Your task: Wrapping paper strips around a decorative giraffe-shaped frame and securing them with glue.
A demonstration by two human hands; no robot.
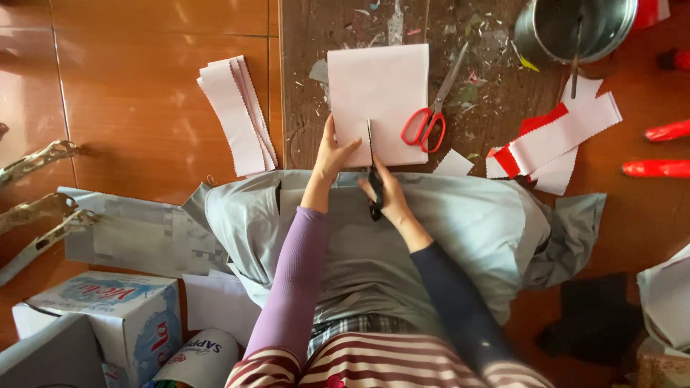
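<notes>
Head view: pale pink paper sheet (377, 93) lies flat on the worn wooden board (302, 108), near edge toward me. My left hand (332, 154) presses down on its lower left corner, fingers spread, thumb out along the edge. My right hand (384, 190) is clamped around the black handles of the zigzag shears (373, 172); blades are into the sheet from the bottom edge, cut running straight up a short way. Blade tips are thin and blurred, so how far apart they stand I can't tell.

Just right of the sheet, touching its edge: red-handled scissors (431, 115), lying loose, blades pointing up and away. Small white scrap (454, 164) below them. Further right, a pile of white and red strips (553, 140) with scalloped edges. Metal pot (575, 29) at the top right corner of the board. Two red tubes (665, 151) at the far right on the floor.

Left of the board, a fanned stack of cut pink strips (237, 115) on the brown tiled floor. Grey cloth (467, 223) covers my lap, under both forearms. Cardboard carton (108, 309) at bottom left.
</notes>
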